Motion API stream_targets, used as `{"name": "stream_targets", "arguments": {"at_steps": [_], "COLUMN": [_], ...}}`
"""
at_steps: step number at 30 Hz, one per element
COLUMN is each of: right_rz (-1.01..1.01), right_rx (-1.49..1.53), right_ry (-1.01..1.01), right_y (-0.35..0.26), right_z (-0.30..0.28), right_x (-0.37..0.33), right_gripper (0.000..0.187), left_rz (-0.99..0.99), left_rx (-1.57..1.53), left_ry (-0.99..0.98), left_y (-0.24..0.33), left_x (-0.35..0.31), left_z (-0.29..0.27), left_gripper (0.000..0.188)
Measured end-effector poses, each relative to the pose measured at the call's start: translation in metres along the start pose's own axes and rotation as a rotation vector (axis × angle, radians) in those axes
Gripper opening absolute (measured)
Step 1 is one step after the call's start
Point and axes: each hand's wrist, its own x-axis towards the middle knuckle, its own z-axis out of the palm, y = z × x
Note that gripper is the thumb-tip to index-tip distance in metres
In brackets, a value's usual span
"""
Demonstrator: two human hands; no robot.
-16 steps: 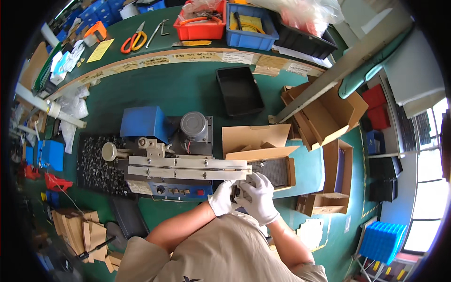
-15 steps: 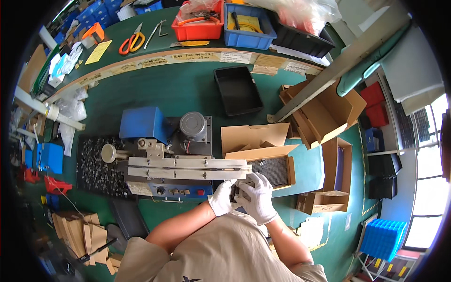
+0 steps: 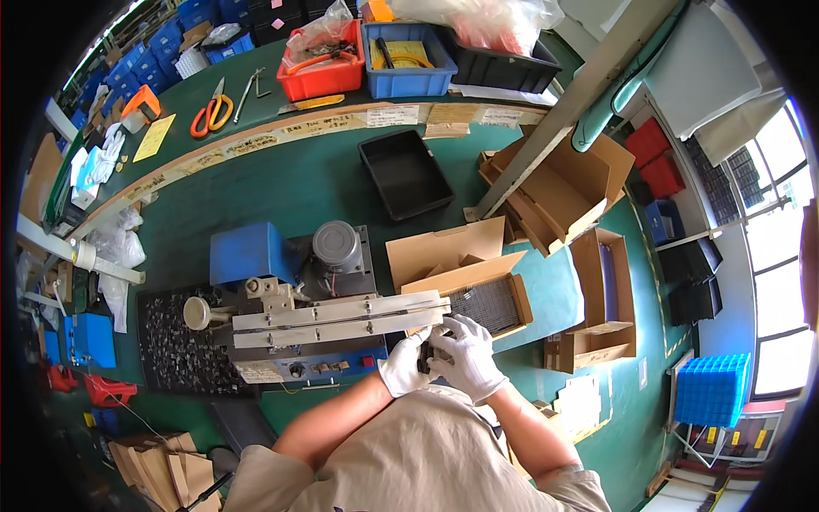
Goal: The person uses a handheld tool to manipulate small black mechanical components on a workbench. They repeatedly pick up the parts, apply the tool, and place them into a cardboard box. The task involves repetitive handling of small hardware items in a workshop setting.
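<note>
White gloves cover both of my hands, which meet just below the right end of a long metal rail (image 3: 341,321). My left hand (image 3: 401,367) is closed on a small dark part (image 3: 425,352), too covered to name. From the other side my right hand (image 3: 465,357) bends its fingers over the same dark part, close to the rail's end. The rail belongs to a bench machine with a blue control panel (image 3: 341,365), a blue box housing (image 3: 247,253) and a round grey motor (image 3: 336,245).
Right of the rail lies an open cardboard box (image 3: 522,299) with rows of small dark pieces. Many small dark parts cover a black mat (image 3: 183,341) on the left. Behind stands a black tray (image 3: 406,175). A slanted post (image 3: 580,111) rises at the right.
The view has turned and shifted a little, so the bench appears slightly tilted. My hands stay together around the small dark part by the rail's end.
</note>
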Motion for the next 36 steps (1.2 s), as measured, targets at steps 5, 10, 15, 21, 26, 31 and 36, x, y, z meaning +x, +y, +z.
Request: {"name": "stream_targets", "arguments": {"at_steps": [5,10,15,21,26,31,36], "right_rz": [-0.016,-0.033,-0.136,-0.379,-0.460,-0.379,-0.423], "right_rx": [0.104,0.385,0.361,0.066,0.119,0.167,0.275], "right_ry": [-0.096,-0.244,-0.006,0.099,0.120,0.165,0.178], "right_y": [0.014,0.038,0.050,0.052,0.047,0.046,0.041], "right_z": [-0.009,-0.029,-0.058,-0.055,-0.047,-0.036,-0.026], "right_x": [0.010,0.028,0.050,0.074,0.080,0.075,0.077], "right_gripper": [0.027,0.020,0.013,0.023,0.023,0.023,0.026], "left_rz": [0.009,0.038,0.056,0.118,0.196,0.212,0.223], "left_rx": [-0.032,-0.098,-0.008,-0.060,-0.070,-0.076,-0.162], "left_ry": [-0.042,0.137,-0.068,0.033,0.123,0.178,0.183], "left_y": [0.000,0.001,-0.001,-0.009,-0.010,-0.007,-0.008], "left_x": [0.004,0.004,0.034,0.037,0.029,0.020,0.031], "left_z": [0.007,0.049,-0.007,0.007,0.022,0.036,0.019], "left_gripper": [0.041,0.040,0.041,0.039,0.033,0.032,0.033]}}
